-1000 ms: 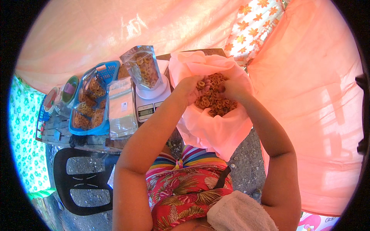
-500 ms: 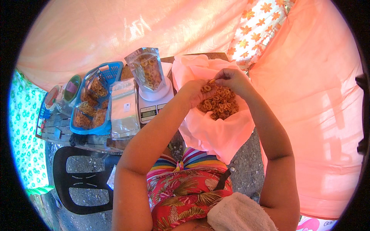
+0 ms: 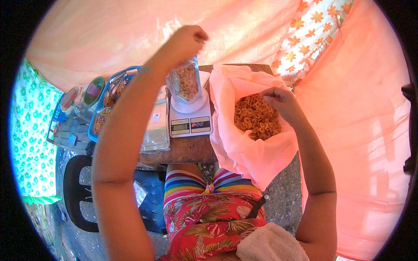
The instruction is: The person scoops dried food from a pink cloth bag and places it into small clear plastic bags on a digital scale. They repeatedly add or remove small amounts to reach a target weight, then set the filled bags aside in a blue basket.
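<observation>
My left hand [image 3: 186, 42] is raised over the top of a clear-fronted stand-up pouch [image 3: 187, 82] partly filled with brown ring-shaped chips. Its fingers are curled closed, and what they hold is hidden. The pouch stands on the round platform of a white kitchen scale [image 3: 190, 121] with a lit display. To the right, my right hand [image 3: 282, 104] hovers at the edge of a heap of ring-shaped chips [image 3: 257, 117], fingers bent and pinched together; anything between them is too small to make out. A pink cloth [image 3: 237, 148] lines the container under the heap.
Left of the scale lie flat clear bags [image 3: 154, 135] on the wooden table [image 3: 187, 154]. Beyond my left forearm is a blue basket [image 3: 92, 130] with packed chips, beside plastic tubs [image 3: 93, 90]. A black chair [image 3: 72, 191] stands at left; pink sheeting [image 3: 348, 143] hangs around.
My left hand has moved from the chip heap up and left to above the pouch. My right hand has shifted slightly right and down, staying by the chips. The view has shifted too.
</observation>
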### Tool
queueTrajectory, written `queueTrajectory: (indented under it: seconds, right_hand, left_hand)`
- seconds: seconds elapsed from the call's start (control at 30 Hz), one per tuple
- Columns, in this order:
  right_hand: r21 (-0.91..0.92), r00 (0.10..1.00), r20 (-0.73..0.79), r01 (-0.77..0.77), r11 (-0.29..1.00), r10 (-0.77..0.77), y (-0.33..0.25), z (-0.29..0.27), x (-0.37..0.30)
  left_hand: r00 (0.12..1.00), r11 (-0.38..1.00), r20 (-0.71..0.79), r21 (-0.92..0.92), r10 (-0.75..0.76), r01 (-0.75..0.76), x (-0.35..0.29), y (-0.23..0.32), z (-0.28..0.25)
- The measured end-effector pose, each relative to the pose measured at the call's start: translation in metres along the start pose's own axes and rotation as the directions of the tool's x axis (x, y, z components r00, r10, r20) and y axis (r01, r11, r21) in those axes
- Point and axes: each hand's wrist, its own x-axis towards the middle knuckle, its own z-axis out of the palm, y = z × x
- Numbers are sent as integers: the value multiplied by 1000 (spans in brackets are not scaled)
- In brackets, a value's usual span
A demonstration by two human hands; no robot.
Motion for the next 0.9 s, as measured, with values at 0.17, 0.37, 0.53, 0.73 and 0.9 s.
queueTrajectory:
  seconds: [0.17,0.37,0.53,0.73,0.9]
  right_hand:
    - [64,999,35,-13,998,11,8,3,-6]
    - [-19,1000,-27,-2,1000,1,30,-15,6]
    - [-195,963,26,-260,946,270,49,-32,22]
    - [-473,965,206,243,847,-161,59,-16,29]
    - [-524,922,355,59,850,155,44,8,28]
  left_hand:
    - [996,777,88,625,24,-74,6,-18,-29]
    - [990,736,140,668,14,-105,-2,-30,-22]
    - [995,781,85,624,-51,-13,-3,-25,-22]
    - [1000,836,28,549,-4,-12,-14,-17,-24]
    - [998,868,-57,495,-29,53,-21,-3,-18]
